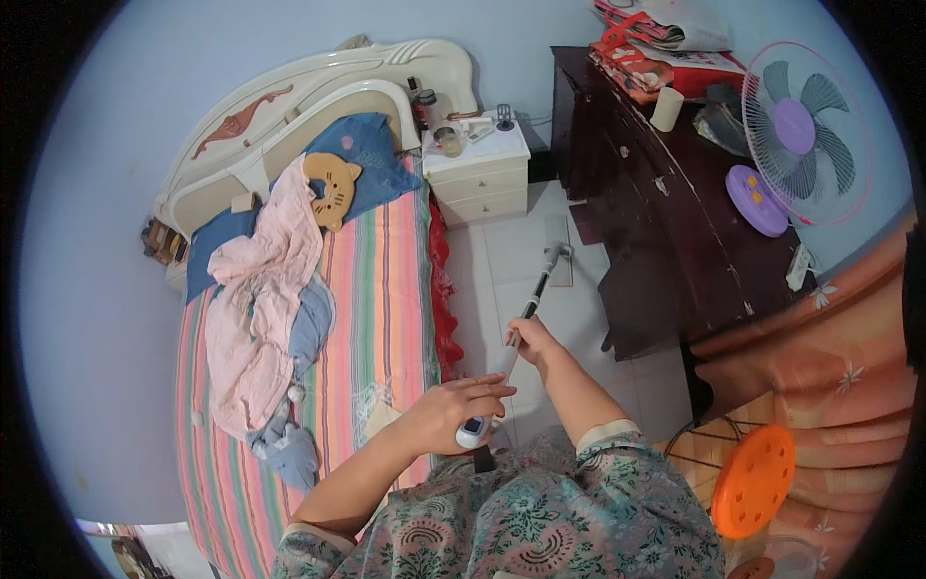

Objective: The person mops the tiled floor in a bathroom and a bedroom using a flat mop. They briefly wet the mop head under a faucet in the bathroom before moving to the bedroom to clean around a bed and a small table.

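Observation:
A stick vacuum cleaner (542, 286), with a black and grey tube, slants away from my body toward the tiled floor. Its grey head rests on the tiles between the bed and the dark dresser. My right hand (532, 340) is wrapped around the tube partway down. Nearer my waist, my left hand (455, 413) is closed over the upper body of the vacuum cleaner. A white rounded end with a small dark display shows below that palm; part of the grip is hidden beneath the fingers.
At left stands a bed with a striped sheet (376, 309), a pink blanket (260, 289) and a cat-shaped cushion (331, 188). A white nightstand (482, 185) is beyond. On the right are a dark dresser (666, 212) with a fan (796, 125), and an orange stool (754, 481).

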A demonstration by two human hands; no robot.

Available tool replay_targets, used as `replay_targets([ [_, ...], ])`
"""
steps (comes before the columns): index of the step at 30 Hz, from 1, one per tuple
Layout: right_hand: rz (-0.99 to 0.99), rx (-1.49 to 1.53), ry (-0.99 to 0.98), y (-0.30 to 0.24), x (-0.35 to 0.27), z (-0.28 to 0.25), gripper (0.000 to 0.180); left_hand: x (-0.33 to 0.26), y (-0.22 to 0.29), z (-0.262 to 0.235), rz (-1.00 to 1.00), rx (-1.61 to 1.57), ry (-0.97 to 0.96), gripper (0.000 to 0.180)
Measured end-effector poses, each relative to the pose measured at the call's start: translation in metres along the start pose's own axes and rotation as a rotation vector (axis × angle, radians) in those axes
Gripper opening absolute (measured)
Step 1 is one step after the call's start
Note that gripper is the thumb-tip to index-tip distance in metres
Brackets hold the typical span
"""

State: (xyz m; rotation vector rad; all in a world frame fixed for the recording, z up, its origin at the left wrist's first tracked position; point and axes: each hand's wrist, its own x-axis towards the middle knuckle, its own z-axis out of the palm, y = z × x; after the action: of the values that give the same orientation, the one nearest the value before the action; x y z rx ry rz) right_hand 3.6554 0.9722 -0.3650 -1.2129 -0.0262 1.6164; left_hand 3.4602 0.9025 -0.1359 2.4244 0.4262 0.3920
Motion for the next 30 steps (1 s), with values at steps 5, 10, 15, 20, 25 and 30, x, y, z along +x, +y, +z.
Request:
replay_targets([
  [5, -0.032, 0.02, -0.046, -0.066, 0.067, 0.016, 0.021, 0.073, -0.064, -0.026, 0.026, -0.014, -0.001, 0.027],
  [10, 0.002, -0.025, -0.131, -0.137, 0.153, 0.024, 0.044, 0.148, -0.12, -0.043, -0.052, -0.032, 0.011, 0.029],
  [15, 0.08, 0.024, -0.207, -0.209, 0.194, 0.036, 0.047, 0.231, -0.153, -0.084, -0.05, -0.114, 0.084, 0.026],
  [20, 0.013, 0.03, -0.262, -0.273, 0.202, 0.072, 0.015, 0.29, -0.169, -0.142, -0.056, -0.155, 0.13, 0.022],
  [25, 0.079, -0.104, -0.233, -0.286, 0.176, 0.065, 0.053, 0.304, -0.138, -0.136, -0.168, -0.061, 0.045, 0.021],
  [30, 0.173, -0.15, -0.175, -0.305, 0.19, 0.084, 0.089, 0.317, -0.142, -0.147, -0.29, -0.147, 0.219, 0.022],
])
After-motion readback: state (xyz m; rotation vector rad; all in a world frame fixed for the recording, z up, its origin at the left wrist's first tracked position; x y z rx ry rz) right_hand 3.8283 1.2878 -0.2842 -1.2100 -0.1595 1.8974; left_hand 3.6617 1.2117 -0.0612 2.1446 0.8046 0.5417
